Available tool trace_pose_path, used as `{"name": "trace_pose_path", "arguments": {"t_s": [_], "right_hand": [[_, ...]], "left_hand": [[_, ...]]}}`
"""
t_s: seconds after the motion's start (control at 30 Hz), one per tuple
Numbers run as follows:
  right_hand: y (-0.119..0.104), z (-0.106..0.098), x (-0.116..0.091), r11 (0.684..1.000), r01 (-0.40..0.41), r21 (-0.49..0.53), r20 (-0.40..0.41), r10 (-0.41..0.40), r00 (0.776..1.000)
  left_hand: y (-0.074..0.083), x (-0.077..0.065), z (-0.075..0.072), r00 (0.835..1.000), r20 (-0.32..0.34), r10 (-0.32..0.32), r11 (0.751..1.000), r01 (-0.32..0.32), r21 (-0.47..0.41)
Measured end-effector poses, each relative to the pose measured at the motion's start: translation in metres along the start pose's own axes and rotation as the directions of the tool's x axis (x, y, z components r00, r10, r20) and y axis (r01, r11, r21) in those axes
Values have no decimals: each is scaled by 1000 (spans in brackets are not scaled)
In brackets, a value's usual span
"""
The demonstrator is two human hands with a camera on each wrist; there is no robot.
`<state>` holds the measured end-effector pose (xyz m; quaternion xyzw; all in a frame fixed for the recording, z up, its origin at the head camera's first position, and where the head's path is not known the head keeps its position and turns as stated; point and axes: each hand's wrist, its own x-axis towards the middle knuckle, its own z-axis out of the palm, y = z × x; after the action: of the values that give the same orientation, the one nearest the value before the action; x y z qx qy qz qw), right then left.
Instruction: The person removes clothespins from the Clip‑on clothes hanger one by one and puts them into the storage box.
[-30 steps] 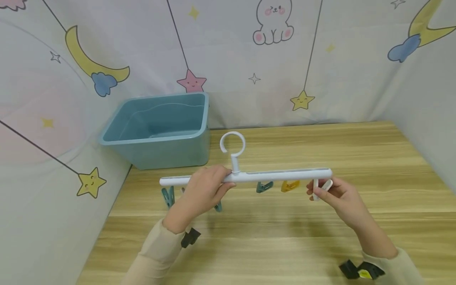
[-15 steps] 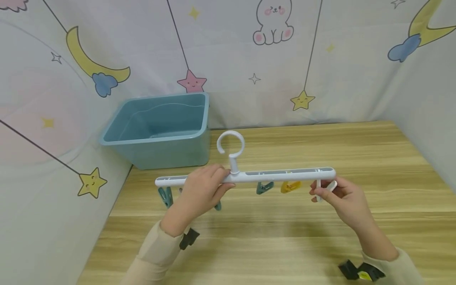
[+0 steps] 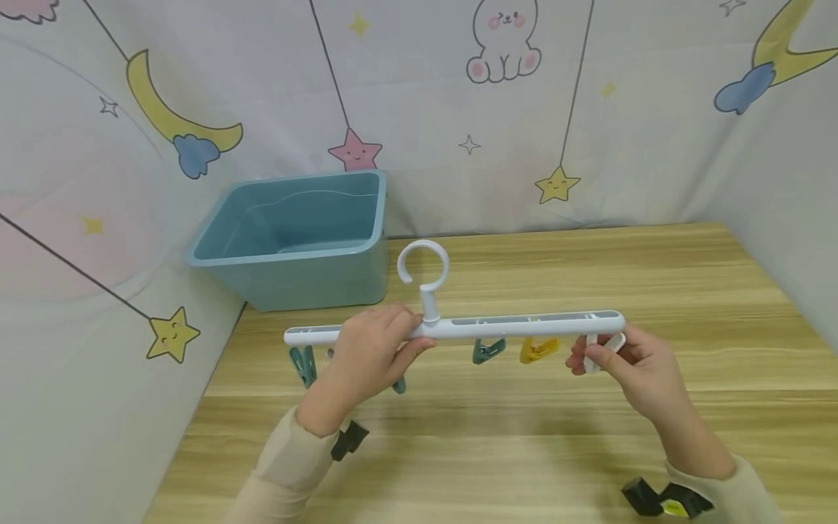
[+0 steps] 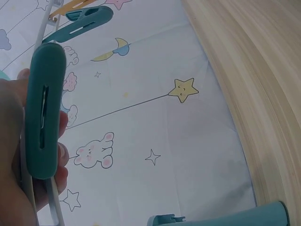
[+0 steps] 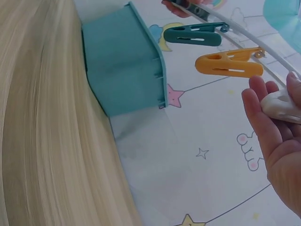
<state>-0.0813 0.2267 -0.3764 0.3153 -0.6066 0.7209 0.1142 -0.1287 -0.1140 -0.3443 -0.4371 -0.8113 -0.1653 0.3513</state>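
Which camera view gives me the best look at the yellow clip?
The right wrist view: the yellow clip appears large and side-on, its slot visible. The head view shows it small below the white hanger; the left wrist view catches only part, at the top edge beyond a teal clip.

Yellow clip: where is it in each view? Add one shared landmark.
Head: yellow clip right of centre, below the hanger bar.
Left wrist: yellow clip at top left, just above a teal clip.
Right wrist: yellow clip at upper right, above the right hand.
Shared landmark: hanger bar, next to it each time.
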Motion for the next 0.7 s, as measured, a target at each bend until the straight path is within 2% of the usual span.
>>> {"name": "trace_pose_path", "arguments": {"t_s": [0.13, 0.3, 0.5, 0.7], "right_hand": [[6, -6, 3, 977, 45, 206, 148, -77, 986], [13, -12, 7, 920, 3, 391, 305, -132, 943], [16, -14, 9, 885, -56, 463, 413, -159, 897], [13, -10, 13, 878, -75, 472, 482, -186, 856]], "left_hand": [[0, 1, 1, 1000, -9, 3, 1000, -3, -11], [-2, 0, 1, 1000, -6, 4, 1000, -4, -11], [-4, -2, 2, 1000, -13, 8, 1000, -9, -22], [-5, -3, 2, 999, -39, 21, 998, -23, -65]]}}
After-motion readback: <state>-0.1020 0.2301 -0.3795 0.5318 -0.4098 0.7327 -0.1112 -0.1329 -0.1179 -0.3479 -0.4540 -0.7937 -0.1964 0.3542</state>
